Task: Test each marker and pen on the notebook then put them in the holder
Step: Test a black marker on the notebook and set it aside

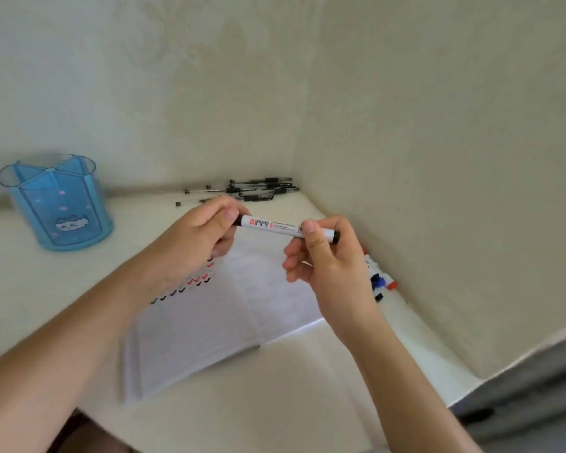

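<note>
A white marker with black ends is held level above the open notebook. My left hand grips its left end, where the cap is. My right hand pinches the barrel near its right end. The notebook lies on the white table, with rows of black, purple and red check marks on its left page. A blue translucent holder with a cat picture stands at the left, and I see nothing in it.
Several black pens lie in the far corner by the wall. More markers, blue, red and black, lie along the right wall behind my right hand. The table edge drops off at the lower right.
</note>
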